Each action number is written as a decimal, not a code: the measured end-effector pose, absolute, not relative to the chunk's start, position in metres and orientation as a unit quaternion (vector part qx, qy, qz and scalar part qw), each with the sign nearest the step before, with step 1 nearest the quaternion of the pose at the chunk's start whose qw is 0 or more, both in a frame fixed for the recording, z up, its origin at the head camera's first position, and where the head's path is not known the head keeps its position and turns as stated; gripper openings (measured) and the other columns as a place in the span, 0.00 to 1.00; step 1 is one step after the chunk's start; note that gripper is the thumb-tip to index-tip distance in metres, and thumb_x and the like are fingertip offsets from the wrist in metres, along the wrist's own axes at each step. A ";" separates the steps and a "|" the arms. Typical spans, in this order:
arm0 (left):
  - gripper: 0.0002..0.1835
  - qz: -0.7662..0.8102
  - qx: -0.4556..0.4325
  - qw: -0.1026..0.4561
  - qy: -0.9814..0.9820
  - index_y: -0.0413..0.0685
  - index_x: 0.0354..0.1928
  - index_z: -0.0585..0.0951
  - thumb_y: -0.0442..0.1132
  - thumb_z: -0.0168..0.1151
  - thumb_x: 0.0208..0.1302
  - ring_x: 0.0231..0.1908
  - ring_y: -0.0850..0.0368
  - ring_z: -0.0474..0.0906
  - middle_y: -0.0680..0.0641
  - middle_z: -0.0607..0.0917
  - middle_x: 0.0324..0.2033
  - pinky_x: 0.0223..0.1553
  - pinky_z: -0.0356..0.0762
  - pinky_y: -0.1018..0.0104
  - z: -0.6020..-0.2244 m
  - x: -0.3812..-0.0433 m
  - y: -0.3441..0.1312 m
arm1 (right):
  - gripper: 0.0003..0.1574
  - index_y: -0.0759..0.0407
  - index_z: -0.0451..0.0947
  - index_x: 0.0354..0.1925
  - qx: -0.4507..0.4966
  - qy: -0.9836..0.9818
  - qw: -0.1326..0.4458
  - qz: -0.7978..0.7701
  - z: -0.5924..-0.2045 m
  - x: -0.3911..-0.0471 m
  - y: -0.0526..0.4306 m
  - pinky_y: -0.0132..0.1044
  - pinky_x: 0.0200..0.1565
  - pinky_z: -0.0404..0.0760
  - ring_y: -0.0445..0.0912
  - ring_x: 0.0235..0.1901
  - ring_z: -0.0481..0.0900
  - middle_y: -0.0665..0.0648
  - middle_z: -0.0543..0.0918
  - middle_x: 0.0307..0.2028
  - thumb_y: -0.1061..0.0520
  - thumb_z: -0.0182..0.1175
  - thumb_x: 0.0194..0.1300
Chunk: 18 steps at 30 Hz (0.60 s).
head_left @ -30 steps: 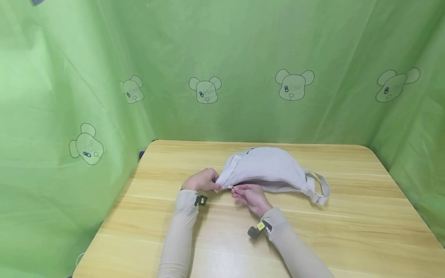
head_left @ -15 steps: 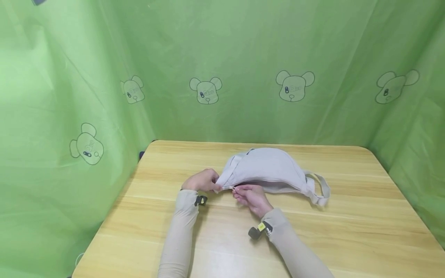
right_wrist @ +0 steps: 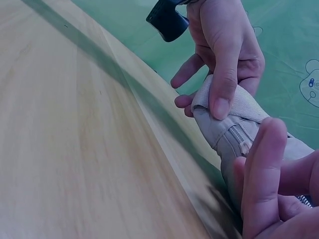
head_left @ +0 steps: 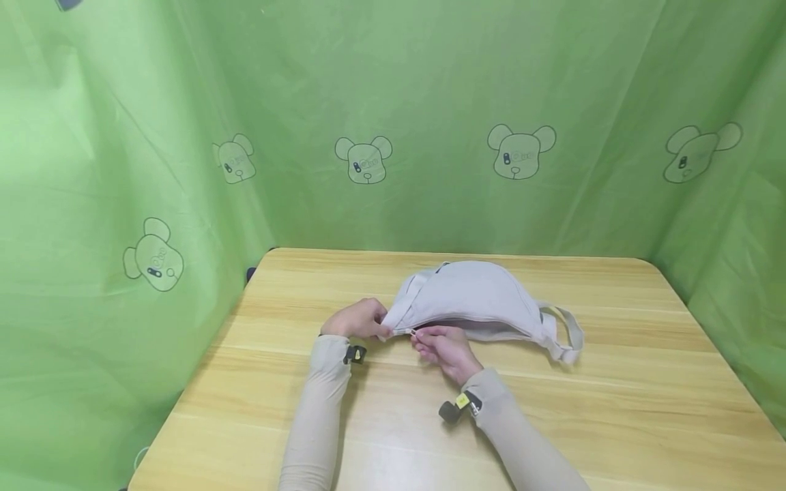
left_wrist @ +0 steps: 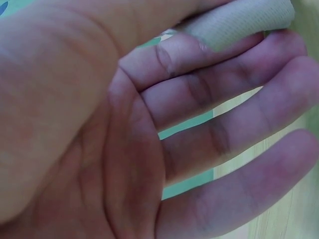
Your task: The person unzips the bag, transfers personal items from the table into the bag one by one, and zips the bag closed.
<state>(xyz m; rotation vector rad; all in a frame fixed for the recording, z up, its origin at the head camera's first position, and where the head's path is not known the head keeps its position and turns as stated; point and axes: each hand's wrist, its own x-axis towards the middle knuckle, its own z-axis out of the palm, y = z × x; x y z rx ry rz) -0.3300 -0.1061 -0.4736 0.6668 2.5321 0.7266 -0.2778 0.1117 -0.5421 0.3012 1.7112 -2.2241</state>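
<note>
A pale grey waist bag [head_left: 475, 290] lies on the wooden table, its front zipper gaping along much of its length. My left hand [head_left: 357, 319] pinches the bag's left end, where the strap joins. In the left wrist view, a bit of the grey strap [left_wrist: 239, 22] sits between thumb and index finger while the other fingers extend loosely. My right hand [head_left: 447, 351] pinches the zipper pull [head_left: 412, 332] close to that left end. Zipper teeth [right_wrist: 237, 133] and the slider show between both hands in the right wrist view. The fingers of my right hand partly hide the pull.
The bag's strap [head_left: 574, 334] loops out at its right end. Bare wood of the table [head_left: 638, 395] extends to the right and in front. A green curtain [head_left: 430, 82] with bear drawings surrounds the table at the back and sides.
The bag and both hands stay nearly in place. My right hand still pinches the zipper pull near the left end, with barely any shift.
</note>
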 end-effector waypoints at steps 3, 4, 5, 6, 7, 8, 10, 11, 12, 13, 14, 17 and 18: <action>0.03 0.257 0.242 0.208 0.912 0.45 0.35 0.87 0.37 0.71 0.63 0.26 0.59 0.80 0.50 0.89 0.27 0.27 0.77 0.73 -0.474 -0.330 -0.106 | 0.16 0.76 0.79 0.52 0.105 0.601 0.156 -0.777 -0.542 -0.278 0.112 0.26 0.31 0.87 0.38 0.27 0.86 0.56 0.90 0.32 0.69 0.62 0.68; 0.03 0.256 0.243 0.206 0.913 0.46 0.35 0.87 0.37 0.71 0.63 0.25 0.60 0.79 0.51 0.89 0.27 0.27 0.77 0.73 -0.474 -0.330 -0.106 | 0.15 0.76 0.79 0.52 0.108 0.601 0.155 -0.777 -0.542 -0.278 0.113 0.26 0.31 0.87 0.38 0.27 0.85 0.56 0.90 0.32 0.69 0.62 0.68; 0.03 0.255 0.243 0.205 0.913 0.46 0.34 0.87 0.37 0.71 0.63 0.24 0.61 0.78 0.51 0.89 0.26 0.27 0.76 0.73 -0.474 -0.331 -0.106 | 0.14 0.75 0.79 0.51 0.110 0.601 0.153 -0.776 -0.542 -0.278 0.113 0.26 0.31 0.86 0.38 0.26 0.85 0.55 0.90 0.32 0.69 0.62 0.68; 0.03 0.254 0.243 0.205 0.913 0.46 0.34 0.87 0.37 0.71 0.63 0.24 0.62 0.77 0.51 0.88 0.26 0.27 0.76 0.73 -0.474 -0.331 -0.106 | 0.14 0.75 0.80 0.51 0.114 0.602 0.152 -0.776 -0.542 -0.278 0.113 0.26 0.30 0.86 0.38 0.26 0.84 0.55 0.90 0.31 0.69 0.62 0.68; 0.03 0.253 0.243 0.204 0.914 0.46 0.34 0.87 0.37 0.71 0.62 0.23 0.63 0.76 0.51 0.88 0.26 0.26 0.75 0.73 -0.474 -0.331 -0.106 | 0.13 0.74 0.80 0.50 0.116 0.602 0.151 -0.775 -0.542 -0.278 0.113 0.26 0.30 0.86 0.38 0.26 0.84 0.55 0.90 0.31 0.70 0.62 0.68; 0.03 0.252 0.244 0.204 0.914 0.46 0.34 0.87 0.37 0.71 0.62 0.23 0.63 0.75 0.51 0.88 0.26 0.26 0.75 0.74 -0.474 -0.331 -0.106 | 0.13 0.74 0.80 0.50 0.118 0.603 0.150 -0.774 -0.542 -0.278 0.114 0.26 0.29 0.86 0.38 0.25 0.84 0.55 0.90 0.31 0.70 0.61 0.68; 0.03 0.253 0.242 0.205 0.914 0.46 0.34 0.87 0.37 0.71 0.62 0.23 0.64 0.74 0.52 0.88 0.25 0.26 0.74 0.74 -0.474 -0.331 -0.106 | 0.13 0.74 0.80 0.50 0.119 0.603 0.151 -0.774 -0.542 -0.278 0.114 0.26 0.29 0.86 0.37 0.25 0.84 0.55 0.90 0.31 0.70 0.61 0.68; 0.03 0.253 0.242 0.205 0.914 0.46 0.34 0.87 0.37 0.71 0.63 0.23 0.64 0.74 0.52 0.87 0.25 0.26 0.74 0.74 -0.473 -0.331 -0.106 | 0.13 0.74 0.80 0.50 0.119 0.604 0.151 -0.774 -0.542 -0.278 0.114 0.26 0.29 0.86 0.37 0.25 0.84 0.55 0.90 0.31 0.70 0.61 0.68; 0.03 0.253 0.242 0.205 0.914 0.45 0.34 0.87 0.37 0.71 0.63 0.23 0.63 0.74 0.52 0.87 0.25 0.26 0.74 0.74 -0.473 -0.331 -0.106 | 0.13 0.74 0.80 0.50 0.118 0.604 0.151 -0.773 -0.542 -0.278 0.114 0.26 0.29 0.86 0.37 0.25 0.83 0.55 0.90 0.31 0.70 0.61 0.68; 0.03 0.253 0.241 0.205 0.914 0.45 0.34 0.87 0.37 0.71 0.63 0.23 0.63 0.74 0.52 0.87 0.25 0.26 0.74 0.74 -0.473 -0.330 -0.106 | 0.13 0.75 0.80 0.51 0.117 0.605 0.152 -0.773 -0.542 -0.278 0.114 0.26 0.29 0.86 0.37 0.25 0.83 0.55 0.90 0.32 0.69 0.61 0.68; 0.03 0.254 0.241 0.205 0.914 0.46 0.34 0.87 0.37 0.71 0.63 0.23 0.63 0.74 0.52 0.87 0.25 0.26 0.74 0.74 -0.473 -0.330 -0.106 | 0.14 0.75 0.79 0.51 0.117 0.606 0.152 -0.772 -0.542 -0.278 0.114 0.26 0.29 0.86 0.37 0.25 0.83 0.55 0.90 0.32 0.69 0.61 0.69; 0.03 0.254 0.243 0.204 0.914 0.45 0.34 0.87 0.37 0.71 0.63 0.23 0.64 0.74 0.52 0.87 0.25 0.26 0.74 0.74 -0.472 -0.330 -0.106 | 0.14 0.74 0.79 0.52 0.118 0.606 0.153 -0.771 -0.542 -0.279 0.114 0.25 0.29 0.86 0.37 0.25 0.83 0.54 0.90 0.31 0.69 0.61 0.69; 0.03 0.253 0.243 0.205 0.914 0.46 0.34 0.87 0.37 0.71 0.63 0.23 0.64 0.74 0.52 0.87 0.25 0.26 0.74 0.74 -0.472 -0.330 -0.107 | 0.14 0.75 0.79 0.52 0.118 0.607 0.154 -0.770 -0.542 -0.279 0.114 0.25 0.29 0.86 0.37 0.25 0.83 0.54 0.90 0.31 0.69 0.61 0.69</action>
